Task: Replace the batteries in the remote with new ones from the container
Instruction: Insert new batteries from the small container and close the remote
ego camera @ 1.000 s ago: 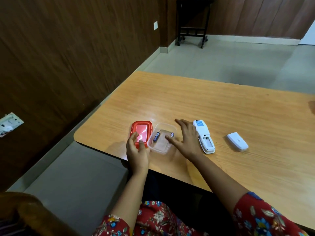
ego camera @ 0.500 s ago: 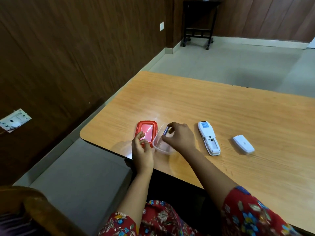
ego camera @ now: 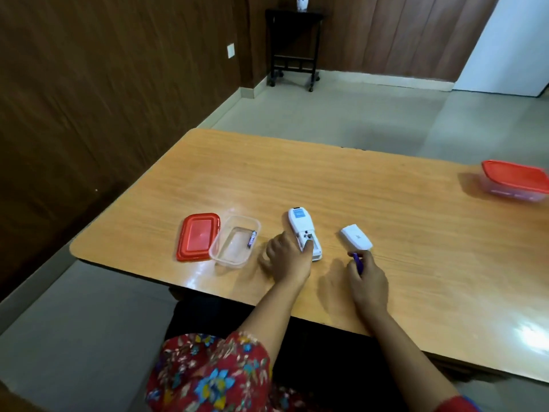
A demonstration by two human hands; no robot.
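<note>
A white remote (ego camera: 300, 226) lies face down on the wooden table (ego camera: 341, 191), its battery bay open. My left hand (ego camera: 289, 260) rests against the remote's near end, thumb on the bay. My right hand (ego camera: 367, 279) holds a purple battery (ego camera: 356, 259) just right of the remote. The white battery cover (ego camera: 356, 237) lies beside it. A clear container (ego camera: 234, 245) to the left holds one battery (ego camera: 252, 239). Its red lid (ego camera: 197, 236) lies beside it.
A second closed container with a red lid (ego camera: 515, 181) stands at the table's far right edge. A dark wooden wall runs along the left. A small black stand (ego camera: 294, 46) is across the room. The table's near edge is close to my body.
My right hand has lifted one battery out of the clear container and carried it right, past the remote. My left hand left the lid and moved onto the remote.
</note>
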